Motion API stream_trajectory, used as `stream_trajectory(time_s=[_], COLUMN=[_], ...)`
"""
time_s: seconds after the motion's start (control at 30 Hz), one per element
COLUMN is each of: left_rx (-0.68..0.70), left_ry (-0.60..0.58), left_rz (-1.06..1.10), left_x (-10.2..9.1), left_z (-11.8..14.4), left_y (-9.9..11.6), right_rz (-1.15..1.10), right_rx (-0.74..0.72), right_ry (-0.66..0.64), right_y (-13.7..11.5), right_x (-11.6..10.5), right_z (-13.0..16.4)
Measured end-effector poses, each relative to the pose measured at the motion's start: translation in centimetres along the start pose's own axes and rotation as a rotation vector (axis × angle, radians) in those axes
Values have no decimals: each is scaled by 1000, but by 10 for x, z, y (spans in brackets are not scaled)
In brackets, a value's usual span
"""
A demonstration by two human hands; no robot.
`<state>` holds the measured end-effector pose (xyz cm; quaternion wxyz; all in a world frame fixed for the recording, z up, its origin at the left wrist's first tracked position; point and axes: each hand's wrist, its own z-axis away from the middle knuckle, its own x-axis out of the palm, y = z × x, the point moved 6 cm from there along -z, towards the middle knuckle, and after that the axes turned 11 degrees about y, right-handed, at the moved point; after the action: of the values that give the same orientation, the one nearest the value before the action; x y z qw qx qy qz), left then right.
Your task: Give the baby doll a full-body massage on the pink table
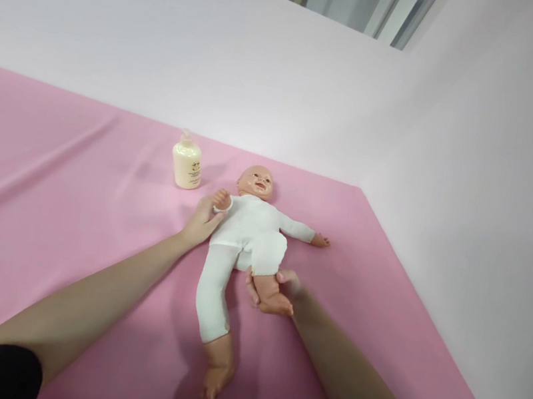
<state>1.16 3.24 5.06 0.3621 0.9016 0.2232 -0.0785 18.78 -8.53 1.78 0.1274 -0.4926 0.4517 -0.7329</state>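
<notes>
A baby doll [248, 226] in a white suit lies on its back on a pink sheet [45, 191], head toward the wall. My left hand [202, 220] rests against the doll's side under its raised arm. My right hand [282, 290] cups the doll's bare bent leg from below, with the white trouser leg pushed up above the knee. The doll's other leg stretches toward me, still covered down to the ankle.
A cream pump bottle [186, 163] stands on the pink sheet just left of the doll's head. Pale pink walls [450, 188] close the surface at the back and right. A window strip shows at the top.
</notes>
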Motion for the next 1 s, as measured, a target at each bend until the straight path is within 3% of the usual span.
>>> stream_trajectory(time_s=[0.1,0.2,0.37,0.67,0.77,0.87,1.0], left_rx=[122,135,151,132,47,-147,-369], left_ry=[-112,-179,-220,-172,-70,45,170], left_rz=[-92,-128,-143,-99,-23,83,292], left_x=[4,5,5,6,4,1,1], left_z=[4,6,6,5,3,3,5], left_y=[12,17,21,15,3,-16,-36], right_rz=[-107,-171,-189,-173,-165,-108,10], right_rx=[-140,-220,-223,-241,-241,-184,64], right_ry=[49,139,278,228,167,131,-95], right_y=[-12,-19,-21,-20,-19,-12,9], right_x=[-2,-9,-19,-16,-11,-11,-7], right_z=[-2,-5,-7,-7,-4,-2,1])
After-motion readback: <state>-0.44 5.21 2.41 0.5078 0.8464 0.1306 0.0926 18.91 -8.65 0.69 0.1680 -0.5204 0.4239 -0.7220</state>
